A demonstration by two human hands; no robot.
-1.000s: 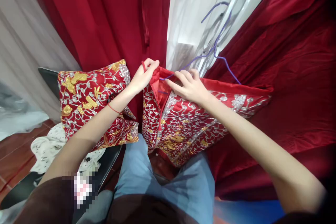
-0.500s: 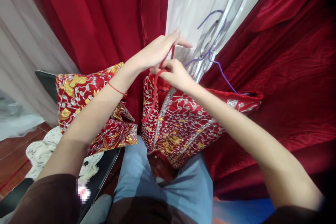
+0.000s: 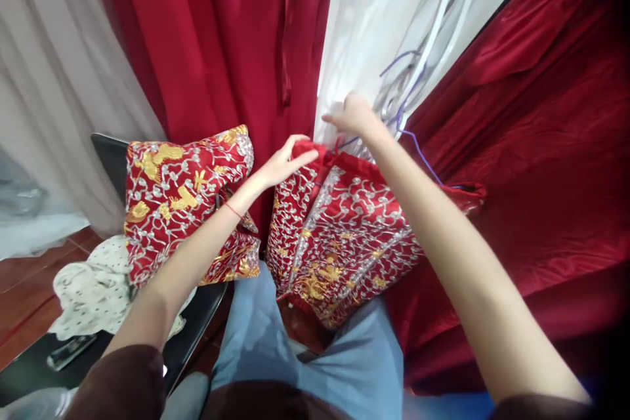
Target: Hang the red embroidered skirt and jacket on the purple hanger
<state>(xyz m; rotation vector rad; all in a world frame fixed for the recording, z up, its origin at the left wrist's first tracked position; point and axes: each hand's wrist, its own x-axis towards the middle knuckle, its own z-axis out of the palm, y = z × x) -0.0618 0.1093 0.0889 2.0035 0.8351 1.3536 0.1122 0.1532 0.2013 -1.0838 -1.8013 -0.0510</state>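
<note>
A red skirt with silver and gold embroidery hangs from a purple wire hanger in front of my knees. At its upper left corner, my left hand grips the red waistband between thumb and fingers. My right hand is raised just above the waistband, its fingers mostly curled. Below those fingers a short piece of red cord stands up from the waistband; the part inside the hand is hidden.
Left of the skirt, a matching embroidered red garment drapes over a black chair. A white spotted cloth and a dark remote-like object lie there too. Red curtains and a white metal frame stand behind.
My left hand has moved down from the raised cord to the waistband corner. My right hand has risen and shifted right. The cord loop no longer hangs down the skirt's front.
</note>
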